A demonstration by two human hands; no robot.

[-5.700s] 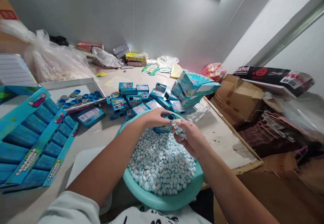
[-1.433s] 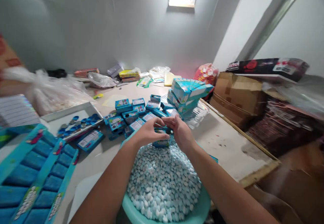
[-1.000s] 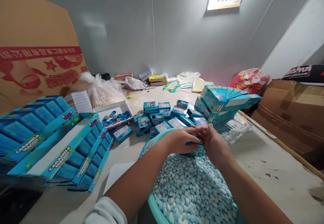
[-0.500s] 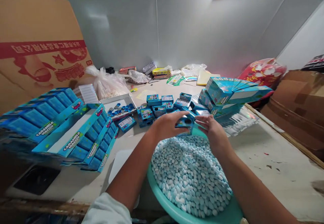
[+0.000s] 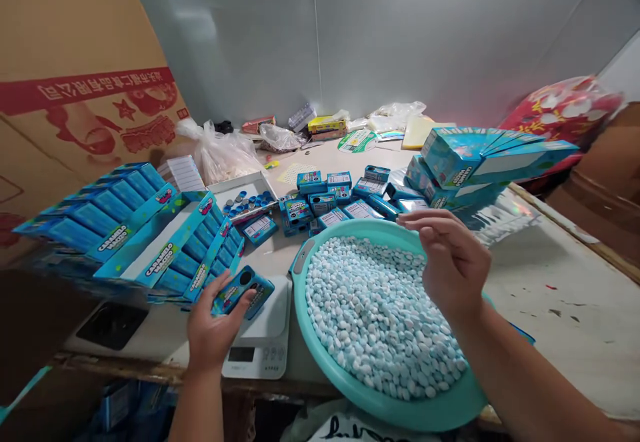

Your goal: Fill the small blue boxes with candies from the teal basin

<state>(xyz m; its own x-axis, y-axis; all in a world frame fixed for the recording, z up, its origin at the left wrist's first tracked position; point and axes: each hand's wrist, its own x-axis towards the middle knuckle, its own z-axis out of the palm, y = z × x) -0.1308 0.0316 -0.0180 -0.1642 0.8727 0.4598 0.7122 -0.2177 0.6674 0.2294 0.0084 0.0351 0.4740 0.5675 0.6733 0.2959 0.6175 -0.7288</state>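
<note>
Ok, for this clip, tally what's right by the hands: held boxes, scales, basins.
Box in the left hand: 1
Scale: 1
Basin: 1
Total: 3

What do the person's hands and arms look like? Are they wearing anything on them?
The left hand and right hand are bare, with no gloves. The left arm and right arm show no sleeve, watch or bracelet here. A white shirt with dark lettering shows at the bottom.
</note>
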